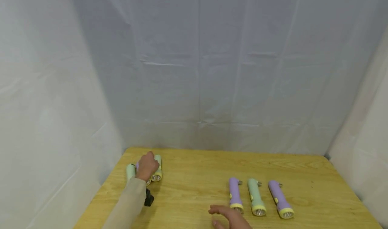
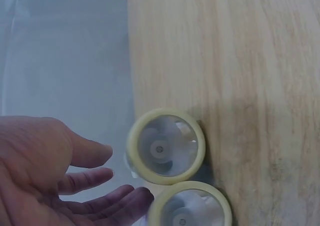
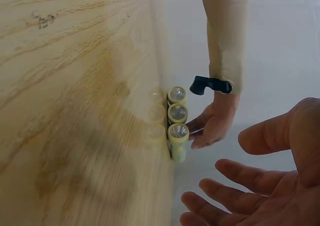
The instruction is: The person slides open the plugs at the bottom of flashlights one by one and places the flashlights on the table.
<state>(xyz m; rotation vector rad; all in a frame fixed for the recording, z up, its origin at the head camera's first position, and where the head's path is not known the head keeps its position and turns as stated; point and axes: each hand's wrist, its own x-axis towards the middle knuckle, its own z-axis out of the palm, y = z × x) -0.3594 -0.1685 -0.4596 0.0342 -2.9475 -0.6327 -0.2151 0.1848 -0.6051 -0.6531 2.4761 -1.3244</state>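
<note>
My left hand [image 1: 147, 166] is over a row of 3 flashlights at the table's back left. A green flashlight [image 1: 130, 171] lies at the row's left and another green flashlight [image 1: 157, 175] at its right. Between them, a purple flashlight [image 1: 137, 166] is mostly hidden by the hand. In the left wrist view the thumb [image 2: 92, 152] stands apart from the fingers, and fingertips reach beside the yellow-rimmed heads [image 2: 131, 151]; contact is unclear. My right hand [image 1: 231, 217], its fingers spread in the right wrist view, is near the front, closest to a purple flashlight [image 1: 234, 192].
Right of that purple flashlight lie a green flashlight [image 1: 255, 193] and a second purple flashlight [image 1: 279, 197], heads toward me. The wooden table [image 1: 194, 175] meets a pale sheet [image 1: 194, 87] behind it. A black wrist mount [image 1: 149, 198] sits on the left sleeve.
</note>
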